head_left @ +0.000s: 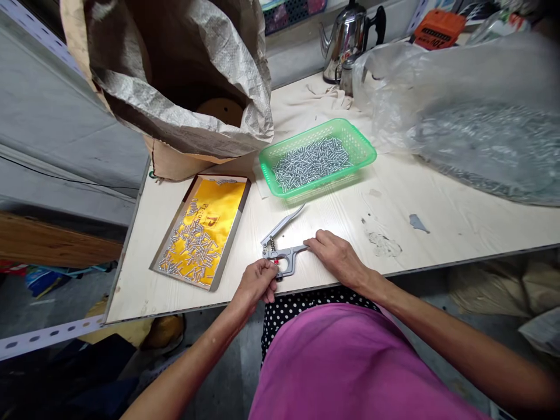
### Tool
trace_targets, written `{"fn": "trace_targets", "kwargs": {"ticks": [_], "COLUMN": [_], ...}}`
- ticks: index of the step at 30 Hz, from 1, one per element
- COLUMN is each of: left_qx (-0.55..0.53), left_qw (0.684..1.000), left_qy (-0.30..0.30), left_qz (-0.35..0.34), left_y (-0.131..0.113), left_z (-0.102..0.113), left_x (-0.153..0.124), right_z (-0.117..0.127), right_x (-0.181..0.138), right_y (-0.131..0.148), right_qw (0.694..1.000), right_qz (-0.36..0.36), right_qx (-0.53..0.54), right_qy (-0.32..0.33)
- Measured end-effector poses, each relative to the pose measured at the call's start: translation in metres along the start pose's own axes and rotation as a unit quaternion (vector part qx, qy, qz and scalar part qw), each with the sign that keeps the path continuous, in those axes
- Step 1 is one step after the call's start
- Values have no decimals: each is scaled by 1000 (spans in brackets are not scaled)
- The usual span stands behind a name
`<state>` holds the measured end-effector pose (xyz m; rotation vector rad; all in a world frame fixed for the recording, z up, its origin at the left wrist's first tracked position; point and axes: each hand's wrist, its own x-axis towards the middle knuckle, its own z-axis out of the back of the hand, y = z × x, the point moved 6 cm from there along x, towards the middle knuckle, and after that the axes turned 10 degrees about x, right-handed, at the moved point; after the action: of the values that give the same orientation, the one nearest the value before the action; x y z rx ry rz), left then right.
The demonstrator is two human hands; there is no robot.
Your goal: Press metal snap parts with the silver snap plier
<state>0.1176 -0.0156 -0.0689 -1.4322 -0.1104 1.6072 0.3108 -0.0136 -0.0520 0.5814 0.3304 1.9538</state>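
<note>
A pair of grey snap-fastener pliers [286, 254] lies near the table's front edge, its spring-loaded handles spread apart. My right hand [336, 256] grips the end of the lower handle between thumb and fingers. At the jaw end, the fingers of my left hand [259, 280] are pinched together beside a small red part [276, 262]. Whatever they hold, if anything, is too small to make out. Left of the pliers is a shallow tray [227, 256] with a yellow lining and many small metal pins [192, 248]. Behind them stands a green plastic basket [318, 185] of similar metal pins.
A large open paper sack [175, 116] stands at the back left. On the right, a clear plastic bag [490, 134] bulges with metal pieces. A steel kettle [345, 44] and an orange box [438, 29] are at the back. The table's front edge [420, 273] runs close to my body.
</note>
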Motion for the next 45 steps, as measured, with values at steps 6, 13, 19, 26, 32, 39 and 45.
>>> {"fn": "trace_targets", "kwargs": {"ticks": [6, 13, 19, 26, 32, 39, 45], "left_qx": [100, -1, -59, -54, -55, -64, -66], "left_qw": [993, 1000, 997, 997, 997, 997, 996], "left_qy": [-43, -11, -39, -38, -36, -41, -45], "left_qz": [-50, -5, 23, 27, 30, 29, 37], "left_y": [-2, 3, 3, 2, 3, 7, 7], "left_z": [5, -5, -8, -7, -7, -10, -11], "left_x": [0, -2, -3, -6, -7, -9, -10], "right_z": [0, 1, -1, 5, 20, 3, -2], "right_x": [-2, -2, -2, 4, 26, 58, 67], "right_y": [-1, 0, 1, -1, -7, -16, -16], "right_qw": [999, 1000, 1000, 999, 994, 985, 982], "right_qz": [-15, -9, -2, -23, 15, 73, 87], "right_qx": [30, 16, -5, 8, 13, -20, -30], "right_qy": [-13, -9, -3, 49, 104, 156, 165]}}
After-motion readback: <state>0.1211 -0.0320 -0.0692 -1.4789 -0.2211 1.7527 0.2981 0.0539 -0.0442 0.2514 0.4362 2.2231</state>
